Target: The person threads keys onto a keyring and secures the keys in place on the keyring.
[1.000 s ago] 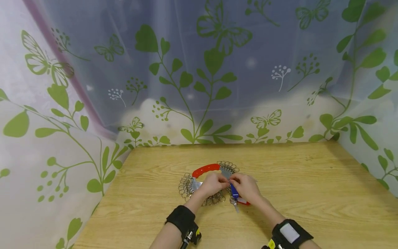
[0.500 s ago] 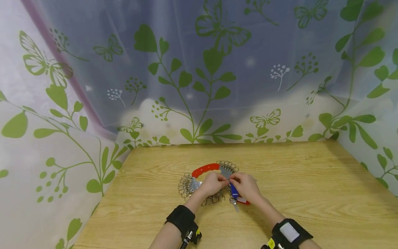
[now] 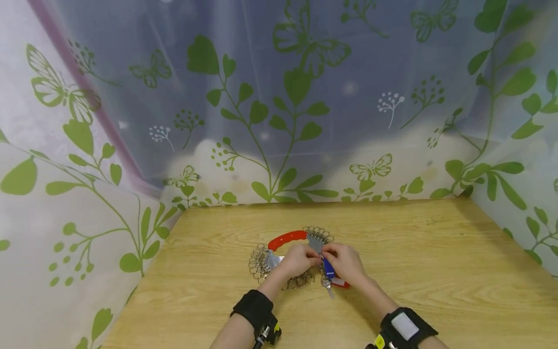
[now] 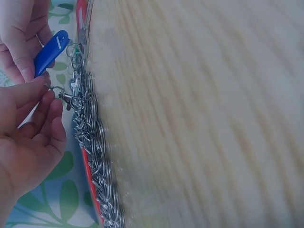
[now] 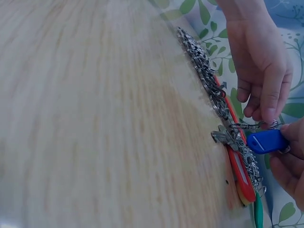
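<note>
A large key ring holder with a red handle (image 3: 287, 239) and many small metal rings (image 3: 260, 261) lies on the table. My left hand (image 3: 298, 261) pinches a small metal ring or clasp of the holder, seen at its fingertips in the left wrist view. A blue key tag (image 5: 267, 141) is pinched between the thumb and fingers of my right hand (image 3: 345, 261), close to the left fingertips. Below the blue tag hangs a silver key (image 3: 328, 287). A red key tag (image 3: 341, 282) lies beside it. Fingers hide the exact join between tag and ring.
The wooden table (image 3: 418, 252) extends around the holder on all sides. A patterned curtain (image 3: 244, 121) stands behind and at both sides. Part of a green tag (image 5: 258, 209) shows beyond the red one in the right wrist view.
</note>
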The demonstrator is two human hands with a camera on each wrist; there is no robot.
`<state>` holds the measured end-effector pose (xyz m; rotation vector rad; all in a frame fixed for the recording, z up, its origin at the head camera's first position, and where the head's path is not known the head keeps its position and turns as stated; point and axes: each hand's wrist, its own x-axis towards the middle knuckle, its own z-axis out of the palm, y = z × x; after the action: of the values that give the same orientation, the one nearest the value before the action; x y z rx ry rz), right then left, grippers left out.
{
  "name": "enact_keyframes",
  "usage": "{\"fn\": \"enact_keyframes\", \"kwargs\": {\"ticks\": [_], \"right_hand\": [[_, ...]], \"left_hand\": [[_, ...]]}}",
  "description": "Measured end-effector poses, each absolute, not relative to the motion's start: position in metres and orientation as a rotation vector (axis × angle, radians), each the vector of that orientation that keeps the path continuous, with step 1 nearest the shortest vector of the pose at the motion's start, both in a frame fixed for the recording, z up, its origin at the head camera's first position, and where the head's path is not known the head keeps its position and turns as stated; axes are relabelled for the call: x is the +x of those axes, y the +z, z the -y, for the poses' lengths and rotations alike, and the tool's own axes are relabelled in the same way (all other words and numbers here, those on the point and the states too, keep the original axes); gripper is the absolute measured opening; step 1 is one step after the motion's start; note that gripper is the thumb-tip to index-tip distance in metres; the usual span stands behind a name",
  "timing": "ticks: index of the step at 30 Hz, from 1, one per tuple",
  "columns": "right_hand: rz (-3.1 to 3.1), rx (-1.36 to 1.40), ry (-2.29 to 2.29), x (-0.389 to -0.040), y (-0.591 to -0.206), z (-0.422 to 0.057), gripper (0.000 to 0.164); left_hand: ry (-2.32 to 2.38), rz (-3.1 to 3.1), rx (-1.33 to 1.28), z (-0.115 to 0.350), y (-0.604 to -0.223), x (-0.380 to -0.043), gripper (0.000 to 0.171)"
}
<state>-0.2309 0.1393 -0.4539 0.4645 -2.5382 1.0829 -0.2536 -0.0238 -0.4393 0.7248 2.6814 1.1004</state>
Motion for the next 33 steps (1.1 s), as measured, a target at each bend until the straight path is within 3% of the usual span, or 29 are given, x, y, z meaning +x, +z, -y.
{"fn": "enact_keyframes", "kwargs": {"ticks": [33], "right_hand": [[2.52, 0.489, 1.043, -0.2281, -0.4522, -0.1371, 0.006]], "left_hand": [[1.233, -2.685, 0.661, 0.0242, -0.4404, -0.2563, 0.018]]}}
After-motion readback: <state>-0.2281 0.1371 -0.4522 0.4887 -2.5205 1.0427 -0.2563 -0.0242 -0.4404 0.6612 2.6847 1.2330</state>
